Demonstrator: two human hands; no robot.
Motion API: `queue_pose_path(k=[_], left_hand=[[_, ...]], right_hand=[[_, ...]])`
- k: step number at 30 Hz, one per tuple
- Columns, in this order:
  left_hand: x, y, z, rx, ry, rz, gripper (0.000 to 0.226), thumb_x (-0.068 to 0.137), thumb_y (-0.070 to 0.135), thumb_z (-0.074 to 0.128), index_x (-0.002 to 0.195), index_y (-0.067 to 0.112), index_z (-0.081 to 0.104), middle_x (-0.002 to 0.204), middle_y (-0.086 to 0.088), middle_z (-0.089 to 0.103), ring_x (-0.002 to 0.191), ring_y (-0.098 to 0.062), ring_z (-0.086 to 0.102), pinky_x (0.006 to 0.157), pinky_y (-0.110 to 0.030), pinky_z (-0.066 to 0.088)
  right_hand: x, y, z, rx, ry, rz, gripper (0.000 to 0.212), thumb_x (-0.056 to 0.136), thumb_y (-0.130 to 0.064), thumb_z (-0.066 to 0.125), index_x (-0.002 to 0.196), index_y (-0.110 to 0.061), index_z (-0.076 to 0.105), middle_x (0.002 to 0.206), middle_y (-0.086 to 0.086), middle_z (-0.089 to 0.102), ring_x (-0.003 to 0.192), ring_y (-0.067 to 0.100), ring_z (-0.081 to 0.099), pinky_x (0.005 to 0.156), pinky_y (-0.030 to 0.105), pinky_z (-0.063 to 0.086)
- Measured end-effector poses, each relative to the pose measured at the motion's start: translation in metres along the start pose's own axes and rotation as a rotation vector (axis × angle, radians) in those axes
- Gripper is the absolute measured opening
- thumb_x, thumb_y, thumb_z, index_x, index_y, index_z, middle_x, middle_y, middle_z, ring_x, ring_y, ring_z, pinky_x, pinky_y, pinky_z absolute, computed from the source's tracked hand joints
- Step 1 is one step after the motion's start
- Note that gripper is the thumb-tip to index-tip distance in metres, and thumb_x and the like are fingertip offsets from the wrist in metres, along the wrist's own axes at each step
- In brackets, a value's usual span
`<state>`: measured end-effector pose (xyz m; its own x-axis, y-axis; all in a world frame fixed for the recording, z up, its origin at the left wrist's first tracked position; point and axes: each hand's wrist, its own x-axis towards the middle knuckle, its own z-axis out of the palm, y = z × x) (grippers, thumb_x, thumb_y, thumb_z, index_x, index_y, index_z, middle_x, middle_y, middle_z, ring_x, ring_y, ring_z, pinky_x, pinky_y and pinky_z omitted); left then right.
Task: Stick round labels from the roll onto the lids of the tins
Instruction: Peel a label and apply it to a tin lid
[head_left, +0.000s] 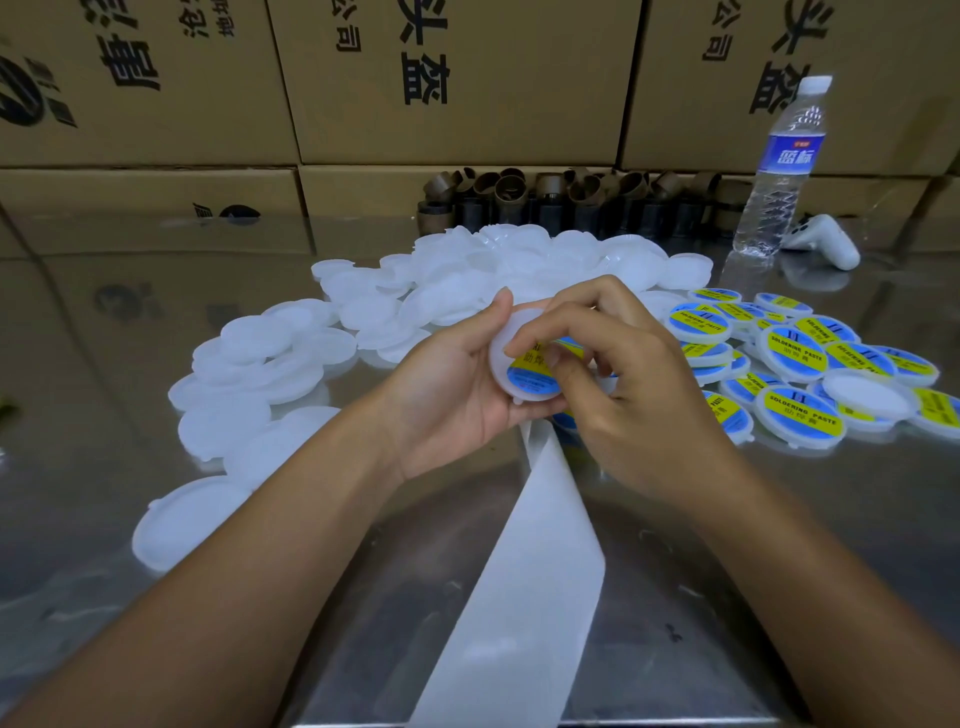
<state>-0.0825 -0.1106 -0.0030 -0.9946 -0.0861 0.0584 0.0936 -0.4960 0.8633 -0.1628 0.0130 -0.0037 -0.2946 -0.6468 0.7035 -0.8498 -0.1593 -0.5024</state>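
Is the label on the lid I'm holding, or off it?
On: the blue and yellow label lies on the white lid in the left hand, its upper part hidden under fingertips of the right hand.

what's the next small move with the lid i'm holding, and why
Probably slide the fingertips of the right hand across the label to press it flat. The left hand grips the white lid, the blue and yellow label already lies on it, and the right fingers cover its upper part, so its edges may not be stuck yet.
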Motion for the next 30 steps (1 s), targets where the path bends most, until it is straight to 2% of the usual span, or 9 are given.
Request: queue_pose_path(k=[18,23,27,29,30], left_hand=[[-0.0007,0.0003,0.0033,-0.041,-0.002,-0.006,0.053,0.101,0.041,0.022,0.124,0.006,0.054,0.104,-0.009,0.070,0.100,-0.020,0.068,0.090,-0.030,0.054],[0.0002,0.0015,0.0025,-0.030,-0.043,0.011,0.065,0.099,0.051,0.019,0.131,0.002,0.050,0.119,-0.013,0.059,0.107,-0.022,0.062,0.094,-0.031,0.052],[-0.0012,0.0041,0.0037,-0.007,-0.117,0.027,0.077,0.093,0.060,0.027,0.136,-0.002,0.042,0.126,-0.015,0.045,0.111,-0.022,0.056,0.100,-0.030,0.047],[-0.0024,0.0042,0.0031,0.017,-0.158,0.038,0.074,0.091,0.053,0.041,0.138,-0.004,0.038,0.125,-0.014,0.045,0.114,-0.022,0.054,0.100,-0.029,0.046],[-0.0031,0.0043,0.0021,0.021,-0.184,0.047,0.065,0.089,0.041,0.054,0.134,-0.004,0.042,0.122,-0.013,0.049,0.112,-0.022,0.055,0.097,-0.029,0.048]], right_hand=[[-0.0003,0.0005,-0.0002,-0.033,0.003,0.007,0.034,0.083,0.013,0.054,0.087,-0.016,0.070,0.095,0.000,0.050,0.086,-0.009,0.047,0.070,0.004,0.034],[-0.0007,0.0010,0.0000,-0.048,0.007,0.012,0.032,0.084,0.011,0.055,0.090,-0.016,0.071,0.097,0.001,0.050,0.086,-0.002,0.049,0.070,0.006,0.035],[-0.0011,0.0018,-0.0002,-0.074,0.024,-0.002,0.030,0.085,0.009,0.055,0.093,-0.015,0.072,0.098,0.001,0.049,0.084,0.005,0.049,0.071,0.007,0.035],[-0.0013,0.0021,-0.0001,-0.094,0.024,-0.004,0.031,0.085,0.009,0.055,0.094,-0.015,0.072,0.099,0.001,0.049,0.083,0.008,0.049,0.071,0.007,0.036],[-0.0013,0.0023,-0.0002,-0.098,0.024,-0.004,0.031,0.085,0.009,0.055,0.095,-0.016,0.072,0.099,0.001,0.049,0.083,0.010,0.050,0.070,0.008,0.037]])
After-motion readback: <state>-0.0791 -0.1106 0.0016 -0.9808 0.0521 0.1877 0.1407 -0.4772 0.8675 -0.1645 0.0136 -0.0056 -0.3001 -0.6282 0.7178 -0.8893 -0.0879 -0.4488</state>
